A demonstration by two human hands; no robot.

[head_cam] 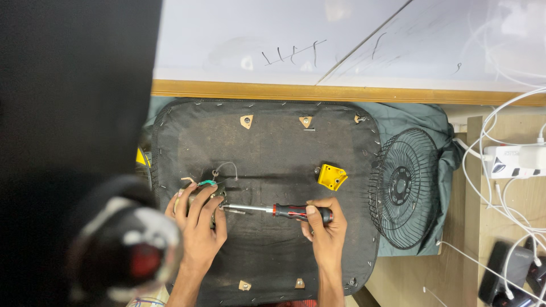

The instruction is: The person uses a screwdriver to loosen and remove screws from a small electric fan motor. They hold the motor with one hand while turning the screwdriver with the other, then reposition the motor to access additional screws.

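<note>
A screwdriver with a black-and-red ribbed handle and a bright steel shaft lies level, its handle at 3 o'clock and its tip at 9 o'clock. The handle end is wrapped by the right hand, thumb laid over the grip. The tip meets a small dull metal part with thin wires, one sheathed in green, which sits at 9 o'clock from the shaft, pinned under the fingers of the left hand. A curled grey wire rises from it toward 12 o'clock. Both rest on a black, rounded-square fabric seat underside, stapled along its rim, lying flat.
</note>
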